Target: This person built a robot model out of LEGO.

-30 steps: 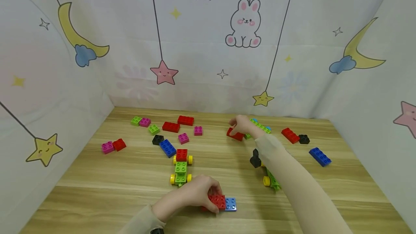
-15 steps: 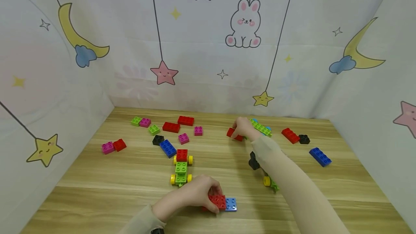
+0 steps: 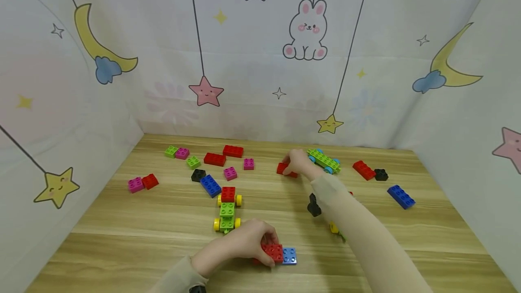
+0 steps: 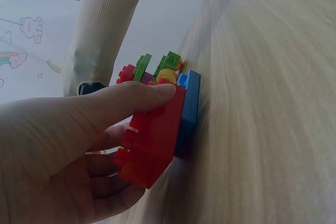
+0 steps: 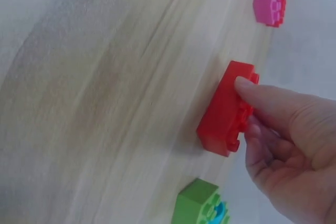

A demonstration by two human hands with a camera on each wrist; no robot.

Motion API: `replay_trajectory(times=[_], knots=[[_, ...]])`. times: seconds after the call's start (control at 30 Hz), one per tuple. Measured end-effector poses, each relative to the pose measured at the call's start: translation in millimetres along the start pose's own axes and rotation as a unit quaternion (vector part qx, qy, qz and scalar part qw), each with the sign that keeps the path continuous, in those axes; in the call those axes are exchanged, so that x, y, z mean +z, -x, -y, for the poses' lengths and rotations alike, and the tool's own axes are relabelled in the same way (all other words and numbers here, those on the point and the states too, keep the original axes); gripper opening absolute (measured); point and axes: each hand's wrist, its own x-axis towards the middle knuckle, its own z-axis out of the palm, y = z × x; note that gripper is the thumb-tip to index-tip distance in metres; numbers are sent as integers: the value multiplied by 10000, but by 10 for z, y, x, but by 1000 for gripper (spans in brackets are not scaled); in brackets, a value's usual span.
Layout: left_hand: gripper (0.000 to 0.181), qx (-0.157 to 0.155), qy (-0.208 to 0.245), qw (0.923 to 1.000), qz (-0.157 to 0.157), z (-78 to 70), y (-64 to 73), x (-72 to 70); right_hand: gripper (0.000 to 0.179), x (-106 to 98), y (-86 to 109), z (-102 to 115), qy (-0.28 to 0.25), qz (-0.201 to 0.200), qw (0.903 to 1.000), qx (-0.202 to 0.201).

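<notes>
Near the front of the table, my left hand [image 3: 253, 239] grips a red toy brick [image 3: 274, 252] overlapping a light blue brick [image 3: 289, 256]. In the left wrist view the thumb lies along the side of that red brick [image 4: 163, 129], with the blue brick [image 4: 190, 106] against its lower side. Farther back, my right hand [image 3: 300, 164] pinches another red brick [image 3: 281, 169]. The right wrist view has the thumb on one long side of this brick [image 5: 223, 111], fingers curled behind its studs. A green car base with blue wheels [image 3: 324, 159] stands just right of that hand.
A green and red brick car on yellow wheels [image 3: 227, 209] stands left of centre. My right sleeve partly covers another yellow-wheeled build [image 3: 333, 227] and a black piece [image 3: 314, 205]. Loose bricks lie back left; a red [image 3: 364, 170], a black [image 3: 381, 174] and a blue brick [image 3: 400, 196] lie right.
My right hand has shifted left with its red brick, away from the blue-wheeled base, which shows more fully now. The left hand and its bricks have stayed in place.
</notes>
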Motion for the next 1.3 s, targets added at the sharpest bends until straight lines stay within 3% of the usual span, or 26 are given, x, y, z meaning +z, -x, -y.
replay_trajectory(times=[0.4, 1.3], knots=[[30, -4, 56, 10000, 19, 4, -4, -5, 46, 22, 35, 59, -50, 102, 9986, -521], [29, -17, 130, 9999, 38, -6, -1, -13, 43, 43, 60, 143, 19, 383, 9979, -514]])
